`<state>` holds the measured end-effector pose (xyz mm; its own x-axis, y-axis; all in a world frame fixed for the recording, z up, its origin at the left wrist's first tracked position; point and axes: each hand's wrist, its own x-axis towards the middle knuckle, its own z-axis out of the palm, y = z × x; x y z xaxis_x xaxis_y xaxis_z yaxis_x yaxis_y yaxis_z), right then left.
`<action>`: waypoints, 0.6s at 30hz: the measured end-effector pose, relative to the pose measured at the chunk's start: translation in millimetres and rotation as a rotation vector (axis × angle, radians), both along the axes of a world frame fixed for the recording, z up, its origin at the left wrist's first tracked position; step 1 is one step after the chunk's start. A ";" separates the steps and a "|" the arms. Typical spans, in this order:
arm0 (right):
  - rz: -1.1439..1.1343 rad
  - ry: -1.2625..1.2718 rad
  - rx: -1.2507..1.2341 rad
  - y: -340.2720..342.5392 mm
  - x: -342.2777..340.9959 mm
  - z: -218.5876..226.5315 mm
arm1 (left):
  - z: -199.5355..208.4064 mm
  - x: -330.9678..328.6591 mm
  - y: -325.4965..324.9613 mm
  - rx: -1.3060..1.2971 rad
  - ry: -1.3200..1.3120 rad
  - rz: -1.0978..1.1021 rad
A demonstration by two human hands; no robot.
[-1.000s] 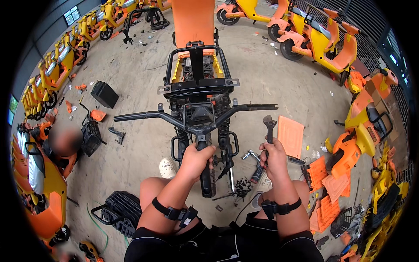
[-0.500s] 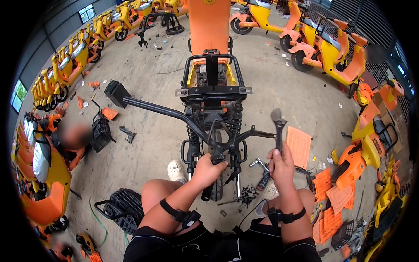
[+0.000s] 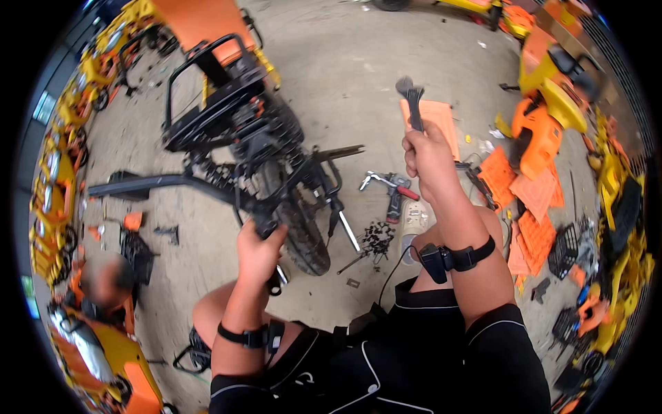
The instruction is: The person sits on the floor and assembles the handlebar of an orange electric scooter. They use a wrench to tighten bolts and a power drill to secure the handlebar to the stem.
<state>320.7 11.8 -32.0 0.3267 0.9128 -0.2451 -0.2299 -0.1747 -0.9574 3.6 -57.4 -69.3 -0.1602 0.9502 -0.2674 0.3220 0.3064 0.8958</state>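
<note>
My left hand point(image 3: 258, 254) is closed round the end of a black tubular metal part point(image 3: 162, 182), whose long bar reaches out to the left. This part lies beside the scooter's rear wheel point(image 3: 303, 238); whether it is joined to the scooter I cannot tell. Raised on the right, my right hand point(image 3: 429, 155) grips an adjustable wrench point(image 3: 414, 103) by its handle, jaws up, apart from the scooter. The partly stripped scooter point(image 3: 221, 103) stands in front of me, its black rear rack and shock absorbers exposed.
On the floor lie a power tool point(image 3: 396, 205), a red-handled ratchet point(image 3: 407, 191) and a pile of small dark fasteners point(image 3: 378, 238). Orange panels point(image 3: 534, 183) and a black basket point(image 3: 564, 248) are at right. Yellow scooters point(image 3: 55, 200) line the left, where another person point(image 3: 107, 283) is.
My view has turned right and downward, so the scooter appears further left and tilted. My left hand and the black part have shifted left of the wheel. The wrench stays in my right hand.
</note>
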 end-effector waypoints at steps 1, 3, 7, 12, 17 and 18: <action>-0.011 0.074 -0.026 -2.8 12.7 -12.0 | -5.7 -0.5 -0.4 -0.001 -0.052 0.003; 0.018 0.195 -0.093 -7.3 30.2 -32.0 | -0.2 -1.2 2.1 0.076 -0.005 -0.051; 0.100 0.467 -0.062 -34.7 13.1 -66.6 | -5.0 3.8 9.1 0.417 0.190 -0.241; 0.079 0.744 0.092 -43.9 -63.7 -7.9 | -4.7 33.1 4.9 0.482 0.154 -0.304; -0.092 0.994 0.338 -12.5 -28.0 11.9 | -14.6 84.1 5.6 0.482 -0.233 -0.445; -0.167 1.033 0.347 -10.0 -20.9 18.2 | -17.0 94.5 6.9 0.296 -0.474 -0.413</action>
